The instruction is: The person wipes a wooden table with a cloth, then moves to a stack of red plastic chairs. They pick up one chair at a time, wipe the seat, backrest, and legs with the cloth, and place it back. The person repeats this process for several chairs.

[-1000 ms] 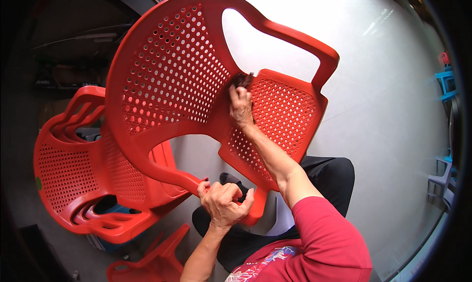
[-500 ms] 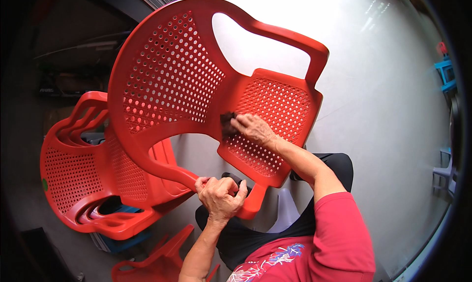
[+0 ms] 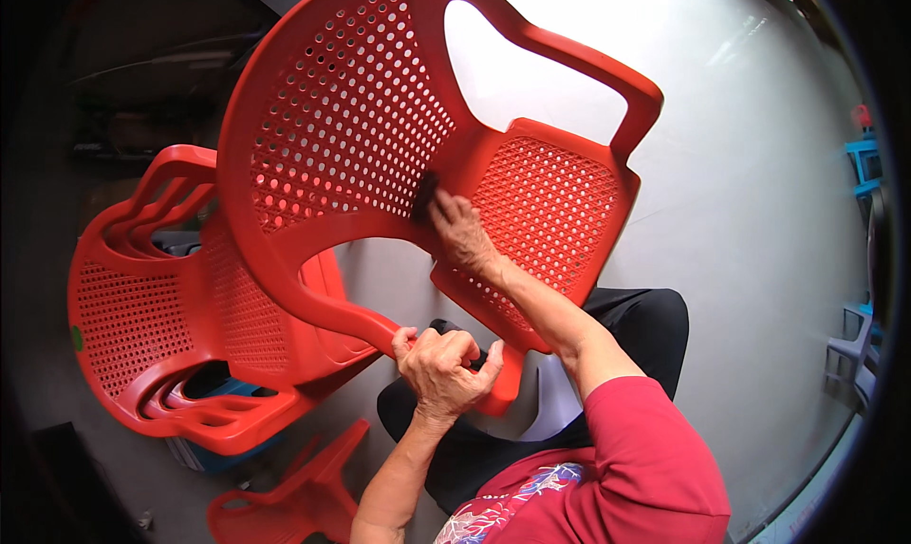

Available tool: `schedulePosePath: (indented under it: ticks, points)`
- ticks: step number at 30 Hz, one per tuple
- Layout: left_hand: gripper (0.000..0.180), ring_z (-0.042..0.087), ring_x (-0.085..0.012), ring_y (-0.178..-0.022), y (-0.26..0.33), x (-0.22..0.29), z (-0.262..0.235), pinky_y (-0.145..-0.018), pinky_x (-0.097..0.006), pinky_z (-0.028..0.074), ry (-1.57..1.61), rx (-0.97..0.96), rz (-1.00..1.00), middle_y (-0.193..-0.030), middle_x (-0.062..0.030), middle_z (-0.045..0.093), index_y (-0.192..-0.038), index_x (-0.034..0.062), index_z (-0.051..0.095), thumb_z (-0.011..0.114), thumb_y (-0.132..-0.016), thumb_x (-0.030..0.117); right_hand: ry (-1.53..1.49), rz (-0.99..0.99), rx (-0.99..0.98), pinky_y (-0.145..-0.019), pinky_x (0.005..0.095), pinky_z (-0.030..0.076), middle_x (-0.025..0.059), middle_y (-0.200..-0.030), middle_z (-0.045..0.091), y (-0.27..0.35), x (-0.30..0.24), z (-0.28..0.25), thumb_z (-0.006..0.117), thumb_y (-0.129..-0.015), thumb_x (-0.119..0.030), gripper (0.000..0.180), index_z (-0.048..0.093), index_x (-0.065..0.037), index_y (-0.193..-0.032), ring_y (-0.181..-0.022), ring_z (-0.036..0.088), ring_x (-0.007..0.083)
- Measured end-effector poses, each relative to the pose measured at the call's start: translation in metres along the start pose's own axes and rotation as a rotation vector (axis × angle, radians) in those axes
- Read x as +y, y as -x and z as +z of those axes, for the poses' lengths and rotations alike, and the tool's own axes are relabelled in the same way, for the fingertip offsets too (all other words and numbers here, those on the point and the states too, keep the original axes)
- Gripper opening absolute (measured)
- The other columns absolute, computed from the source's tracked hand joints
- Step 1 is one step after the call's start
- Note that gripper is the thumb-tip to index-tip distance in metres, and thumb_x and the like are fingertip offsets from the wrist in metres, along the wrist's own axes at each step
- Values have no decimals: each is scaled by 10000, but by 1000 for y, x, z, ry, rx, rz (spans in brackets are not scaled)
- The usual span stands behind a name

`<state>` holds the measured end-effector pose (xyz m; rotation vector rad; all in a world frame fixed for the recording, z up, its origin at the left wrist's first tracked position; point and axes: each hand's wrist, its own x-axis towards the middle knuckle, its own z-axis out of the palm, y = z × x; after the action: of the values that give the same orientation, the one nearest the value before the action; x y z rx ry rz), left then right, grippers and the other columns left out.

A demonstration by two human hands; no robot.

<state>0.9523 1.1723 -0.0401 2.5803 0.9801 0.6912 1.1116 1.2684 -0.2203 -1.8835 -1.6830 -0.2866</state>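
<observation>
A red plastic armchair [image 3: 454, 150] with a perforated back and seat stands tilted in front of me. My left hand [image 3: 446, 368] is wrapped round the front end of its nearer armrest. With my right hand [image 3: 462, 231] I press a dark cloth [image 3: 425, 196] against the lower part of the backrest, where it meets the seat. The cloth is bunched under my fingertips and partly hidden by them.
A stack of red armchairs [image 3: 133, 326] stands at the left, close to the held chair. Another red chair [image 3: 294, 497] is at the lower left. Blue stools [image 3: 862, 159] and pale stools [image 3: 847, 347] stand along the right edge of the grey floor [image 3: 740, 183].
My right hand and the cloth have moved from the seat up and left onto the base of the backrest. My left hand keeps its hold; the chair appears shifted slightly up and right.
</observation>
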Motion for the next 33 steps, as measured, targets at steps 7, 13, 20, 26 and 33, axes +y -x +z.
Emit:
schedulePosePath:
  ticks: [7, 13, 20, 26, 33]
  points:
    - [306, 497, -198, -526, 0, 3, 4, -824, -398, 346, -41, 13, 26, -480, 14, 503, -504, 135, 524, 741, -665, 277, -215, -297, -467, -860, 437, 399, 4, -1396, 417, 62, -18, -68, 521, -827, -188, 429, 564, -135, -1250, -1114, 433, 283]
    - [345, 509, -229, -547, 2, 3, 4, -834, -396, 353, -117, 14, 18, -486, -28, 500, -516, 85, 507, 690, -751, 259, -150, -210, -363, -814, 398, 400, -6, -1353, 468, 149, 4, -133, 499, -851, -212, 367, 595, -161, -1202, -1068, 463, 250]
    - [369, 471, -236, -554, 5, 2, 8, -816, -380, 337, -143, 5, 40, -490, -56, 457, -531, 66, 475, 665, -785, 253, 311, 168, 57, -786, 355, 341, 20, -1140, 475, 165, 35, -146, 513, -800, -187, 370, 574, -119, -1159, -1033, 432, 216]
    - [390, 428, -235, -535, 5, 1, 9, -813, -369, 336, -154, -30, 30, -490, -55, 408, -529, 55, 442, 657, -801, 233, 454, 657, 262, -784, 415, 368, 73, -1148, 414, 110, 144, -147, 519, -809, -62, 497, 457, -124, -1298, -990, 420, 269]
    - [366, 422, -225, -524, 3, 6, 11, -805, -363, 337, -130, -43, 24, -488, -51, 419, -532, 59, 462, 661, -790, 225, -198, 1316, 338, -883, 511, 445, 223, -1112, 538, 120, 233, -141, 438, -876, -138, 400, 464, -54, -1266, -1052, 529, 422]
